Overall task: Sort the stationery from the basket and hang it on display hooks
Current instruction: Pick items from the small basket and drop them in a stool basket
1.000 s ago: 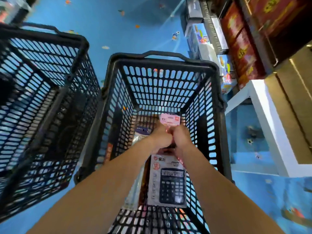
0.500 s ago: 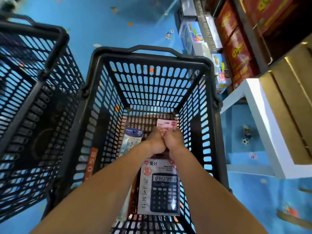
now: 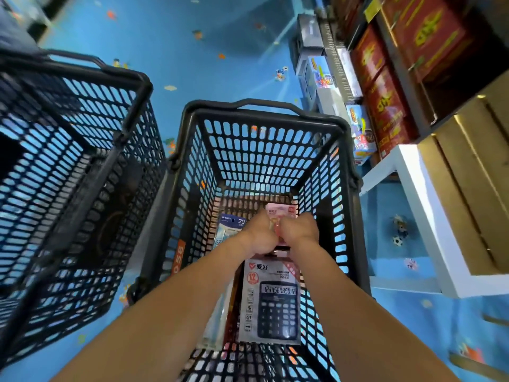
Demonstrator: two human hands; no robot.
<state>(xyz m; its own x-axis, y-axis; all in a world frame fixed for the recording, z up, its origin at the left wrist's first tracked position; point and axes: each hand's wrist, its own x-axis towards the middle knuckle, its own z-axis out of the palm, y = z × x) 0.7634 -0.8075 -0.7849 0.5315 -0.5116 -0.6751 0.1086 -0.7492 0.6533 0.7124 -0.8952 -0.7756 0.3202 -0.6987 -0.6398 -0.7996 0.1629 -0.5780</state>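
A black mesh basket (image 3: 190, 172) stands on the blue floor, and both my arms reach down into it. My left hand (image 3: 257, 235) and my right hand (image 3: 298, 230) meet at the bottom and together grip a pink stationery pack (image 3: 283, 210), whose top edge shows above my fingers. A packaged dark calculator (image 3: 275, 304) lies flat under my wrists. Left of my hands lies a blue ruler pack (image 3: 232, 226) marked 20 cm. What lies beneath the pink pack is hidden.
A second black mesh basket (image 3: 82, 150) stands close on the left. On the right are a white shelf edge (image 3: 418, 199), cardboard boxes (image 3: 468, 172) and red boxes (image 3: 385, 100) on shelving. Blue patterned floor (image 3: 192, 51) stretches beyond the baskets.
My hands stay together on the pink pack at the basket's bottom. The view has shifted a little; the baskets sit further right in frame than half a second ago.
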